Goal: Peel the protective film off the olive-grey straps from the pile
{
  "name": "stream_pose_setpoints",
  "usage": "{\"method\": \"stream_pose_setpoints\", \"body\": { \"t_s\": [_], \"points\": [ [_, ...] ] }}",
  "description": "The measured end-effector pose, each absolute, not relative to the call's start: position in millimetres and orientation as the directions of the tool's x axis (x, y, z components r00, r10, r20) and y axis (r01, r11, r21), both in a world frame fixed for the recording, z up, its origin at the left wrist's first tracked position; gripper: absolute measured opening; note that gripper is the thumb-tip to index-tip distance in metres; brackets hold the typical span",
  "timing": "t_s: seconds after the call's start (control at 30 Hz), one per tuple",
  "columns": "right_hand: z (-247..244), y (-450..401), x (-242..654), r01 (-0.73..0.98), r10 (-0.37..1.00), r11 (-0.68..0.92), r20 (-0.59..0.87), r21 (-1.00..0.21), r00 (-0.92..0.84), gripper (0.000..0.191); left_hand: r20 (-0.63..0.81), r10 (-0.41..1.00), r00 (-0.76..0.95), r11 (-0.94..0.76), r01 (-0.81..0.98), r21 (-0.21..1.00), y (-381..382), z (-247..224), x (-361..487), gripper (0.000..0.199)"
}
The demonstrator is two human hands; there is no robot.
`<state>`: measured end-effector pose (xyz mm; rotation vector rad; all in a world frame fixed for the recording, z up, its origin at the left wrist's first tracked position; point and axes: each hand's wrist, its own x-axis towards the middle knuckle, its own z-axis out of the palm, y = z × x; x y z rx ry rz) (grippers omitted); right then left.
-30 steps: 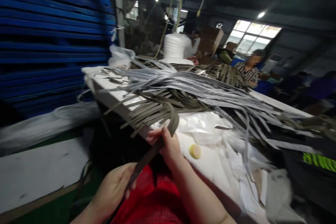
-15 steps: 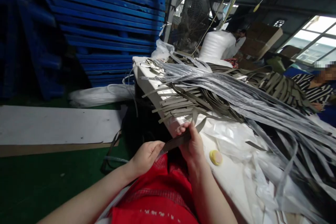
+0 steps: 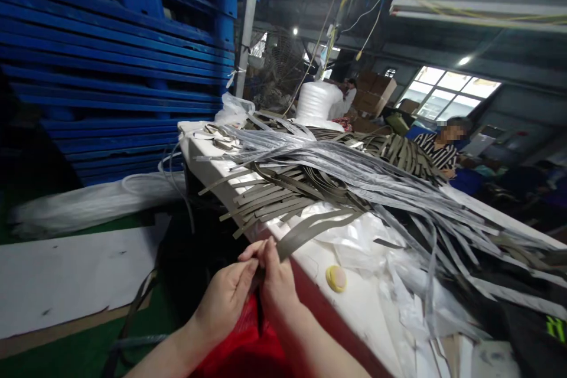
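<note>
My right hand [image 3: 277,274] is closed on a flat grey-green strap [image 3: 305,233], whose far end spreads up over the table edge. My left hand [image 3: 228,292] is closed right beside it, fingers touching the right hand, with the strap's near part between them mostly hidden. Just beyond the hands, a row of similar grey-green straps [image 3: 266,201] lies on the white-covered table [image 3: 310,266]. Long bundles in clear plastic sleeves [image 3: 328,156] run across the table over them. A round yellow-rimmed disc [image 3: 336,279] lies right of my hands.
Stacked blue pallets [image 3: 133,71] rise at the left. A plastic-wrapped bundle [image 3: 97,201] and a white board [image 3: 75,277] lie on the green floor. A white roll [image 3: 316,103] stands at the table's far side. A person in a striped top [image 3: 436,150] sits at the right.
My hands have come together; before, they were apart with the strap stretched between them. More of the strap now extends beyond my right hand. The view has swung to the right.
</note>
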<state>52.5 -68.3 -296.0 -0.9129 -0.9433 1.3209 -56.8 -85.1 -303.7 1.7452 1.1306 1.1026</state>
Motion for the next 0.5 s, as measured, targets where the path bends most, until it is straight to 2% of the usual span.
{"method": "stream_pose_setpoints", "body": {
  "t_s": [0.07,0.17,0.27,0.37,0.5],
  "points": [
    [-295.9,-67.5,53.6,-0.385,0.999,0.029,0.034,-0.923,-0.004,0.055,0.239,0.936,0.256,-0.309,0.282,0.908,-86.6,-309.9,-65.7,0.048],
    [-287.7,-56.2,70.6,-0.506,0.996,0.070,0.031,-0.860,0.085,0.057,0.195,0.933,0.304,-0.291,0.314,0.904,-91.2,-325.5,-86.3,0.045],
    [-280.6,-44.0,89.8,-0.528,0.989,0.100,0.027,-0.843,0.145,0.056,0.128,0.941,0.313,-0.242,0.361,0.900,-95.9,-337.8,-101.8,0.044],
    [-282.1,-40.4,93.2,-0.526,0.994,0.078,0.026,-0.847,0.105,0.055,0.084,0.946,0.314,-0.204,0.374,0.905,-96.4,-336.7,-102.0,0.045],
    [-290.7,-49.8,75.2,-0.471,0.999,0.037,0.033,-0.881,0.017,0.054,0.134,0.943,0.306,-0.242,0.350,0.905,-87.8,-319.3,-84.6,0.047]
  ]
}}
